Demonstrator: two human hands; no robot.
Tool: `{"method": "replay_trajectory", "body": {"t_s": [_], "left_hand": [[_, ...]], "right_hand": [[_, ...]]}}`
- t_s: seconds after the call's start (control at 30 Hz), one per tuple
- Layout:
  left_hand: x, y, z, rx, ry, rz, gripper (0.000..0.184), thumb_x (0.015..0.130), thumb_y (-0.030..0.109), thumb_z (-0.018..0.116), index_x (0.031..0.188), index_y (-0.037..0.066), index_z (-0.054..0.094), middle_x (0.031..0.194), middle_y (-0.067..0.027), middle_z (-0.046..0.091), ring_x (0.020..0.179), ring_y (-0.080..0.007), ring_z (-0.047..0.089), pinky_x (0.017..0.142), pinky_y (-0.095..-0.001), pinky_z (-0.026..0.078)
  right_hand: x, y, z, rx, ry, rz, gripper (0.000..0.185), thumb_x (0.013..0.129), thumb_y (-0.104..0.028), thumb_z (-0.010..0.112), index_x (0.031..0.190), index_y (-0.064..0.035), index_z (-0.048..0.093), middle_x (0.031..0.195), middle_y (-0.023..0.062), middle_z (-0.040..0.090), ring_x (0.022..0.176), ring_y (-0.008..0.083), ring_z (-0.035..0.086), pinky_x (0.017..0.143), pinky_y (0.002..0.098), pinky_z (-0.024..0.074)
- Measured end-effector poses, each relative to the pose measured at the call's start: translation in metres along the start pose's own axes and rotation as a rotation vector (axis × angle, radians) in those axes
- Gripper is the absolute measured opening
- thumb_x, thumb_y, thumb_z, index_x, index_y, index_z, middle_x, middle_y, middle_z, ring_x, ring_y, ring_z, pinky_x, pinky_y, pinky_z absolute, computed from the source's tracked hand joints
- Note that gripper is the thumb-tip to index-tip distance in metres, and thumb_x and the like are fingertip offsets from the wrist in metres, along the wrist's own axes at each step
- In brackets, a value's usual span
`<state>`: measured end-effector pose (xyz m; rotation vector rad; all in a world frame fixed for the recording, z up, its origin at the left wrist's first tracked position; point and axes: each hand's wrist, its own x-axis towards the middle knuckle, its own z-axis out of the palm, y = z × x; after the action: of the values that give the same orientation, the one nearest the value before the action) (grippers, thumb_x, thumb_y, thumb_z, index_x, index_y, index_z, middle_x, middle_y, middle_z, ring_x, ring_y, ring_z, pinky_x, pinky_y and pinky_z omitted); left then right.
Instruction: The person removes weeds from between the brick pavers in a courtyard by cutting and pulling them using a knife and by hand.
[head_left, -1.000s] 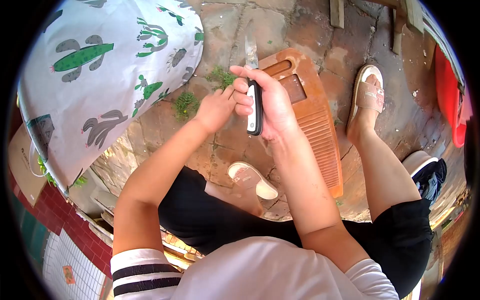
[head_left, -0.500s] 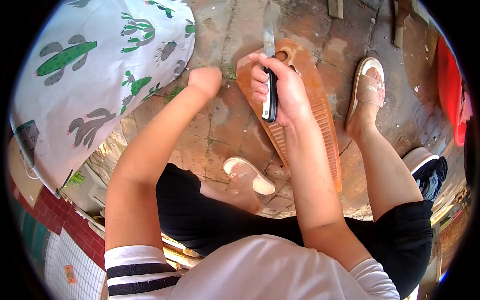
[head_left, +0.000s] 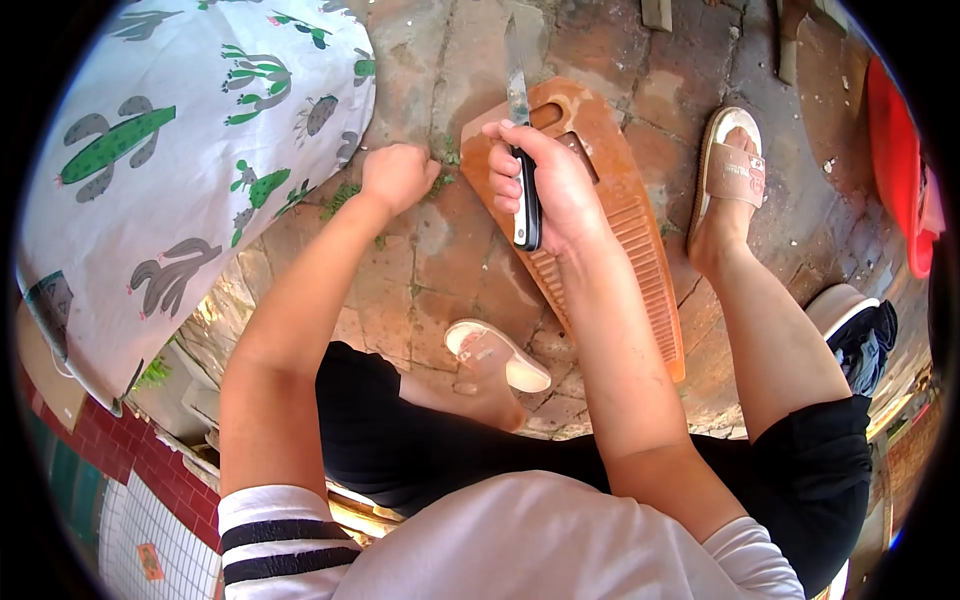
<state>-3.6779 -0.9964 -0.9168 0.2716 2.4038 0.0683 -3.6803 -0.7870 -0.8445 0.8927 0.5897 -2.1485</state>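
Knife point(head_left: 529, 190): held in the right hand above the floor, its blade out and pointing forward, away from the person; the handle is black and white.
Right hand point(head_left: 563, 188): fingers point(head_left: 505, 185) curled around the handle, thumb lying near the base of the blade.
Left hand point(head_left: 396, 177): well apart from the knife, back of the hand uppermost; most of its fingers bend out of sight (one cannot tell whether they are pressed together or pinching something).
Small green plants point(head_left: 338, 203): low on the floor, just beside the left hand in the view.
Washboard point(head_left: 632, 185): orange-brown, lying on the floor beneath the right hand and forearm; ridges run across its nearer part, and a slot and a rectangular recess mark its far end.
Floor point(head_left: 440, 275): worn, reddish paving with visible joints.
Cloth point(head_left: 215, 170): white, printed with green and grey cacti, to the left of the left hand.
Sandals point(head_left: 735, 170): on both feet, one each side of the washboard.
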Motion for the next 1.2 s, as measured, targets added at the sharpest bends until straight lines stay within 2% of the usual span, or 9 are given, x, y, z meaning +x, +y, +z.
{"method": "replay_trajectory", "body": {"t_s": [0.13, 0.4, 0.47, 0.53, 0.77, 0.93, 0.97, 1.07, 1.2], "left_hand": [[-0.023, 0.013, -0.003, -0.114, -0.016, 0.175, 0.025, 0.08, 0.025, 0.052, 0.068, 0.003, 0.056, 0.07, -0.0161, 0.06, 0.07, -0.0345, 0.059, 0.063, -0.046, 0.046], [-0.072, -0.015, -0.002, -0.212, -0.072, 0.073, 0.023, 0.084, 0.025, 0.053, 0.077, 0.003, 0.056, 0.076, -0.0174, 0.06, 0.073, -0.036, 0.058, 0.066, -0.0455, 0.046], [-0.09, 0.003, -0.002, -0.323, -0.269, 0.095, 0.025, 0.087, 0.026, 0.05, 0.093, 0.004, 0.06, 0.097, -0.0174, 0.06, 0.09, -0.0349, 0.058, 0.077, -0.044, 0.045], [-0.113, 0.003, 0.038, -0.432, -0.092, 0.138, 0.025, 0.088, 0.026, 0.05, 0.095, 0.006, 0.062, 0.105, -0.0138, 0.059, 0.096, -0.0333, 0.057, 0.082, -0.043, 0.044], [-0.118, -0.082, -0.006, -0.15, -0.152, -0.026, 0.014, 0.08, 0.016, 0.057, 0.089, 0.007, 0.064, 0.098, -0.004, 0.058, 0.085, -0.0281, 0.058, 0.068, -0.0389, 0.048], [-0.126, -0.107, 0.016, 0.179, -0.163, 0.511, 0.029, 0.072, 0.011, 0.054, 0.101, 0.005, 0.059, 0.098, -0.0042, 0.056, 0.101, -0.0222, 0.051, 0.08, -0.0343, 0.043], [-0.129, -0.107, 0.018, 0.253, -0.206, 0.591, 0.033, 0.071, 0.01, 0.053, 0.104, 0.004, 0.058, 0.1, -0.0045, 0.055, 0.104, -0.0214, 0.049, 0.084, -0.0335, 0.041], [-0.135, -0.118, 0.052, 0.387, 0.369, 0.319, 0.038, 0.073, 0.011, 0.051, 0.109, 0.002, 0.055, 0.105, -0.0062, 0.054, 0.105, -0.0216, 0.047, 0.093, -0.0334, 0.033], [-0.136, -0.127, 0.08, 0.149, 0.524, -0.029, 0.039, 0.072, 0.011, 0.051, 0.11, 0.001, 0.055, 0.104, -0.0073, 0.055, 0.103, -0.0215, 0.047, 0.095, -0.0349, 0.033]], "right_hand": [[0.001, 0.005, 0.005, -0.182, 0.039, 0.066, 0.023, 0.09, -0.021, 0.048, 0.103, -0.0025, 0.048, 0.06, -0.0014, 0.041, 0.047, 0.0062, 0.036, 0.04, 0.0201, 0.0312], [0.012, 0.025, 0.02, -0.762, 0.198, -0.062, 0.022, 0.09, -0.024, 0.048, 0.094, -0.0022, 0.047, 0.065, 0.0021, 0.053, 0.049, 0.0101, 0.049, 0.044, 0.0252, 0.041], [0.013, 0.025, 0.019, -0.781, 0.168, -0.036, 0.021, 0.091, -0.026, 0.049, 0.092, -0.0052, 0.049, 0.065, -0.001, 0.05, 0.048, 0.0075, 0.045, 0.043, 0.0232, 0.0386], [0.01, 0.026, 0.018, -0.844, 0.131, -0.001, 0.019, 0.092, -0.025, 0.048, 0.09, -0.0064, 0.051, 0.065, -0.0016, 0.05, 0.051, 0.0069, 0.046, 0.045, 0.0228, 0.0398], [0.014, 0.051, 0.004, -1.253, 0.058, 0.217, 0.024, 0.089, -0.023, 0.049, 0.096, -0.0008, 0.051, 0.067, 0.0067, 0.057, 0.051, 0.0144, 0.053, 0.047, 0.0289, 0.0445], [0.018, 0.083, -0.001, -1.482, -0.033, 0.116, 0.025, 0.088, -0.021, 0.05, 0.099, 0.0009, 0.052, 0.073, 0.0131, 0.061, 0.066, 0.0218, 0.06, 0.063, 0.0351, 0.0474], [0.018, 0.085, 0.005, -1.426, -0.024, 0.203, 0.027, 0.088, -0.023, 0.049, 0.102, 0.0, 0.051, 0.077, 0.0191, 0.062, 0.076, 0.031, 0.061, 0.071, 0.039, 0.0461], [0.024, 0.104, 0.006, -1.657, -0.022, 0.022, 0.029, 0.089, -0.028, 0.047, 0.104, -0.0019, 0.051, 0.083, 0.0244, 0.061, 0.084, 0.0397, 0.059, 0.074, 0.0438, 0.045], [0.042, 0.113, 0.02, -1.98, -0.092, 0.011, 0.028, 0.091, -0.028, 0.043, 0.103, -0.0031, 0.047, 0.083, 0.0275, 0.06, 0.083, 0.0445, 0.056, 0.074, 0.0496, 0.0429]]}}
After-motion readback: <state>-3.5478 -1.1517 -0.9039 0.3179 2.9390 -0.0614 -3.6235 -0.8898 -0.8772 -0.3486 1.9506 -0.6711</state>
